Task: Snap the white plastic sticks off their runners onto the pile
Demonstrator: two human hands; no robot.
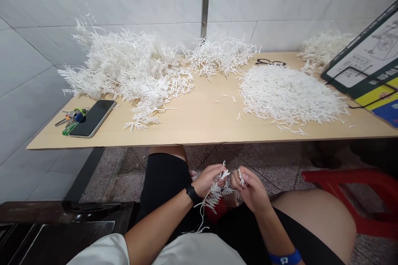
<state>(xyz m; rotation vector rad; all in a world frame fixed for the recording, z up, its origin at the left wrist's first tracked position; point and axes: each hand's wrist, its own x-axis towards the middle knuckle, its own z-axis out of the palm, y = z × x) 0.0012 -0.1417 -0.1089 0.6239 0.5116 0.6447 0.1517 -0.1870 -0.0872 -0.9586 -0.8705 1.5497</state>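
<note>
Above my lap, just below the table edge, my left hand (211, 180) is closed around a white branched plastic strand (214, 199), whose comb-like twigs and thin stem dangle toward my shirt. Close beside it, my right hand (250, 188) pinches small white plastic pieces (241, 177) between thumb and fingers. The palms and some fingertips are hidden. On the table, a tangled heap of white branched strands (124, 66) lies at left, and a smaller tangle (219, 54) sits at the back middle. A flat pile of small loose white pieces (289, 93) spreads at right.
The wooden table (199, 120) meets a tiled wall with a metal bracket (205, 6). A phone (93, 119) and keys (70, 120) lie at left, glasses (270, 62) at the back. A printed box (370, 66) leans at right, above a red stool (367, 198).
</note>
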